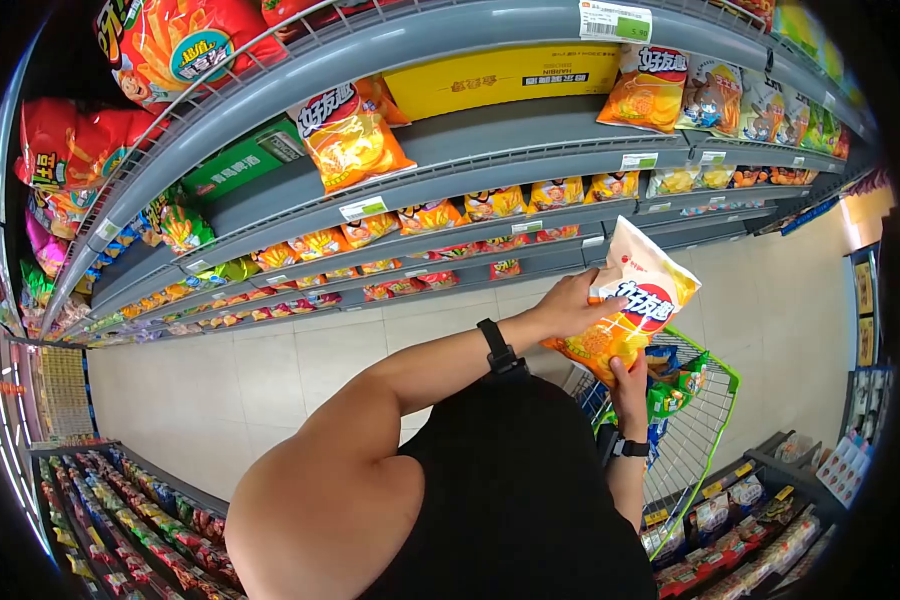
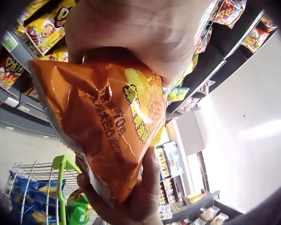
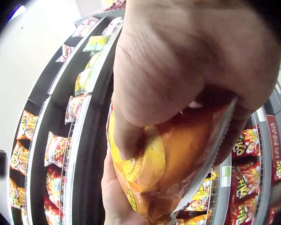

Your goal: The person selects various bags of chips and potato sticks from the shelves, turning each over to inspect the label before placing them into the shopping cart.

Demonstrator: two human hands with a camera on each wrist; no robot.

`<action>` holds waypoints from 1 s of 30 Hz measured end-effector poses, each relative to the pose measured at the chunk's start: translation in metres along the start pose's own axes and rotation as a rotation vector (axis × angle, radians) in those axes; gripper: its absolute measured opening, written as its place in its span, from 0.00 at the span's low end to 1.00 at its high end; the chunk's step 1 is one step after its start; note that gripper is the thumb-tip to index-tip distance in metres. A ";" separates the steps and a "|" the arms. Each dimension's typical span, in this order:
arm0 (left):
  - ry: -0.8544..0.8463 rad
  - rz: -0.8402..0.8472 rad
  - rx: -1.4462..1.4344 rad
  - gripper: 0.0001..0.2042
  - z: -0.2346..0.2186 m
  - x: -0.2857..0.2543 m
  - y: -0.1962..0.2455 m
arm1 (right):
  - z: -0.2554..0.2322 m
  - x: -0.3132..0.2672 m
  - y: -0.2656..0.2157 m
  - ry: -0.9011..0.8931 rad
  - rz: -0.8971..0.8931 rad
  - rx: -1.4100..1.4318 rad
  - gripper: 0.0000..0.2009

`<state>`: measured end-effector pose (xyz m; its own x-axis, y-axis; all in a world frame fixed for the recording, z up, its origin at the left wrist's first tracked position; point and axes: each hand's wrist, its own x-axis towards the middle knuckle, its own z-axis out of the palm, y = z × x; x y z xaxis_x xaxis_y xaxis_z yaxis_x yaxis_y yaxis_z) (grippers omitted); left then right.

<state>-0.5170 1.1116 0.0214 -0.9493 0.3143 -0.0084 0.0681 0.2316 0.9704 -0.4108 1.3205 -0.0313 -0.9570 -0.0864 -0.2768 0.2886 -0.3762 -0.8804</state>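
Head view: both hands on one orange-and-white chip bag (image 1: 630, 305), held in the air in front of the person, between the shelves (image 1: 440, 190) and the shopping cart (image 1: 705, 400); left hand (image 1: 570, 305) laid over the bag's upper left side, fingers curled round its edge; right hand (image 1: 628, 385) beneath, fingers and thumb closed on the bag's lower end; black band on each wrist.

Left wrist view: left hand (image 2: 140, 33) clamped over the top of the bag (image 2: 110, 126), right hand (image 2: 126, 197) cupping it from below with the thumb up along the front; yellow Chinese characters down the orange face, not legible to me, with a "70" readable among them; picture of a ridged yellow chip near the top.

Right wrist view: right hand (image 3: 187, 70) pinching the crimped seal and bulging side of the bag (image 3: 173, 154); fingers (image 3: 129, 136) pressed into the foil; left hand's palm (image 3: 114, 192) against the far side.

Writing: large white Chinese brand characters on a red patch on the bag's front in the head view; same lettering on bags along the shelves; yellow carton (image 1: 505, 78) with dark print too small to read; price tags on the shelf rails, small and blurred.
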 end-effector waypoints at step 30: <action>-0.258 0.174 0.200 0.39 0.012 -0.010 -0.009 | 0.012 0.019 -0.010 0.258 -0.159 -0.224 0.31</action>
<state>-0.5040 1.1169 0.0095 -0.8113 0.5808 0.0668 0.3041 0.3217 0.8966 -0.4320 1.3117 -0.0234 -0.9600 0.2027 -0.1930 0.1638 -0.1523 -0.9747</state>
